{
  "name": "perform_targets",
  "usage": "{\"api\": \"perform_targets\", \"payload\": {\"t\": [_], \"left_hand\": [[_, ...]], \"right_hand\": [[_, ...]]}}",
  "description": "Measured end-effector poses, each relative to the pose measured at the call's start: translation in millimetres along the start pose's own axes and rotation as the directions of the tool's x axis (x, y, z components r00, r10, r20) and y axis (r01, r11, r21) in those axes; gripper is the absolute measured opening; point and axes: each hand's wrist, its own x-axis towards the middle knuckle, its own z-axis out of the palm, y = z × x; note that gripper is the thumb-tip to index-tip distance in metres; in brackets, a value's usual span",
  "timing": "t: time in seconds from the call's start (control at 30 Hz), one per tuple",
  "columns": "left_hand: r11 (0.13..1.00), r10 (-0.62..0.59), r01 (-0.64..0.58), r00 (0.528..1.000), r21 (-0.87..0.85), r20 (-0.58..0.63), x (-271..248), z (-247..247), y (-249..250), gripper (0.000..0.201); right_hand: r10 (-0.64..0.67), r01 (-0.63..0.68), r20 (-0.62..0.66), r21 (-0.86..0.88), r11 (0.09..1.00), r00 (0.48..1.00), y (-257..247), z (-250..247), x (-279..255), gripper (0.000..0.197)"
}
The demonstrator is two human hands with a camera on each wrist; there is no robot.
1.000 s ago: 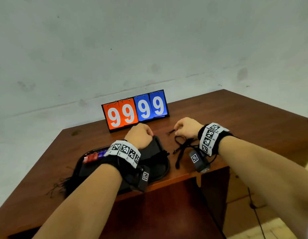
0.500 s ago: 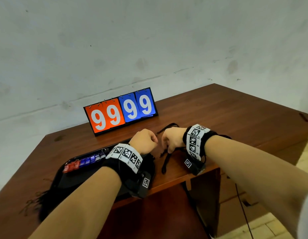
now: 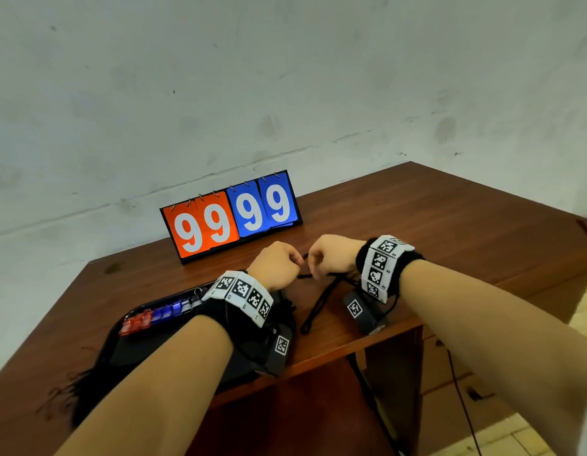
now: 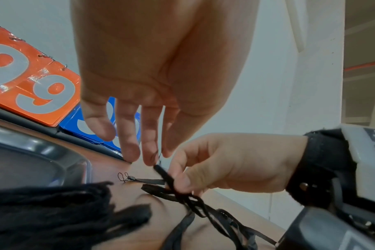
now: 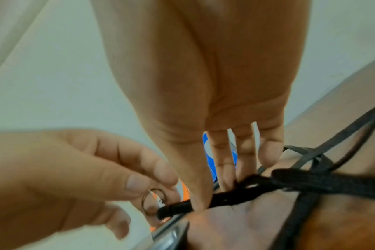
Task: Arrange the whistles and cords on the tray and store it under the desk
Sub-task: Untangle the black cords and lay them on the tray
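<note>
Both hands meet over the bench (image 3: 450, 232): the right hand (image 3: 331, 255) pinches a black cord (image 5: 225, 197), and the left hand (image 3: 275, 264) pinches its end by a small metal ring (image 5: 152, 201). The left forearm hides much of the black tray (image 3: 130, 353) beneath it; whistles (image 3: 153, 315) line the tray's far edge, too small to count.

A pale, grey-white plastered wall (image 3: 285, 77), marked with dark smudges and a long hairline crack, fills the upper half of the head view. A reddish-brown wooden desk (image 3: 450, 232) occupies the lower half, its far right corner set against the wall. An orange and blue flip scoreboard (image 3: 231, 217) reading 99 99 is seen standing at the desk's back edge, centre frame. Light beige floor tiles (image 3: 529, 439) show at the lower right, crossed by what may be a thin dark cable (image 3: 463, 403). The light is even and soft.
</note>
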Motion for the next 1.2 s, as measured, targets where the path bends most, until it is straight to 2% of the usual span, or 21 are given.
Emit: {"api": "perform_targets", "payload": {"t": [0.1, 0.2, 0.33, 0.47, 0.57, 0.73, 0.87, 0.93, 1.07, 1.13, 1.2], "left_hand": [[0.989, -0.019, 0.011, 0.998, -0.149, -0.054, 4.4, -2.5, 5.0, 0.026], [0.935, -0.032, 0.003, 0.997, -0.354, -0.075, 2.9, -7.1, 16.5, 0.016], [0.906, -0.017, -0.024, 0.996, -0.423, -0.092, 3.8, -8.6, 20.8, 0.014], [0.874, -0.025, -0.059, 0.986, -0.483, -0.164, 5.1, -10.5, 18.1, 0.006], [0.852, -0.033, -0.09, 0.974, -0.516, -0.225, 4.2, -13.6, 15.7, 0.004], [0.819, -0.082, -0.142, 0.93, -0.556, -0.358, 6.0, -29.1, 7.5, 0.009], [0.791, -0.175, -0.17, 0.858, -0.588, -0.483, 8.2, -42.7, -5.2, 0.009], [0.778, -0.221, -0.193, 0.807, -0.598, -0.548, 8.6, -47.6, -11.6, 0.008], [0.742, -0.275, -0.269, 0.714, -0.614, -0.644, 5.8, -55.8, -19.6, 0.009], [0.746, -0.276, -0.277, 0.699, -0.606, -0.659, 3.7, -58.6, -20.3, 0.01], [0.744, -0.261, -0.28, 0.714, -0.607, -0.649, 2.0, -59.4, -20.0, 0.011]], "right_hand": [[-0.017, 0.033, -0.092, 0.177, 0.984, 0.996, 1.1, -8.3, -6.1, 0.007], [0.001, 0.048, -0.127, 0.378, 0.925, 0.992, 0.1, -13.1, -10.6, 0.004], [0.004, 0.092, -0.193, 0.486, 0.869, 0.981, 0.8, -14.4, -10.6, 0.004], [-0.024, 0.149, -0.214, 0.592, 0.792, 0.977, 2.1, -15.5, -12.1, 0.018], [-0.027, 0.149, -0.219, 0.564, 0.812, 0.975, 2.9, -17.7, -13.6, 0.027], [0.033, 0.113, -0.244, 0.562, 0.819, 0.969, 13.6, -18.9, -19.3, 0.013], [0.114, 0.059, -0.287, 0.532, 0.845, 0.951, 34.0, -22.2, -21.0, 0.011], [0.165, 0.006, -0.336, 0.454, 0.891, 0.927, 43.7, -23.4, -20.9, 0.013], [0.289, -0.126, -0.501, 0.334, 0.934, 0.815, 55.6, -27.4, -22.5, 0.02], [0.327, -0.185, -0.504, 0.31, 0.932, 0.799, 58.7, -28.0, -23.4, 0.017], [0.329, -0.237, -0.45, 0.249, 0.939, 0.83, 58.0, -27.6, -25.2, 0.011]]}}
